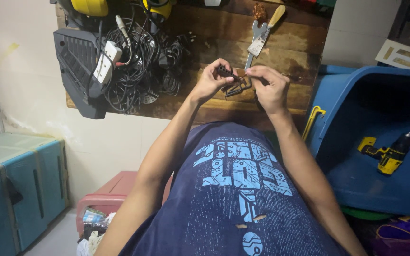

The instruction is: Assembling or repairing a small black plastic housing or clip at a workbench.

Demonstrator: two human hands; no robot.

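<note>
My left hand (210,79) pinches a small black ridged part (225,72) between thumb and fingers, just above a wooden workbench (281,42). Close on its right, my right hand (270,86) grips a thin wire or pin (241,76) whose end meets the black part. Under both hands lies a dark metal clamp-like piece (236,88) on the wood. Both forearms reach up from my dark blue printed shirt (236,194).
A tangle of black cables (141,61) with a white power strip (105,61) and a dark plastic case (77,71) fill the bench's left. A wrench and a wooden-handled putty knife (264,31) lie beyond my hands. At right, a blue bin (357,104) holds a yellow-black drill (389,154). Teal drawers (15,185) stand at left.
</note>
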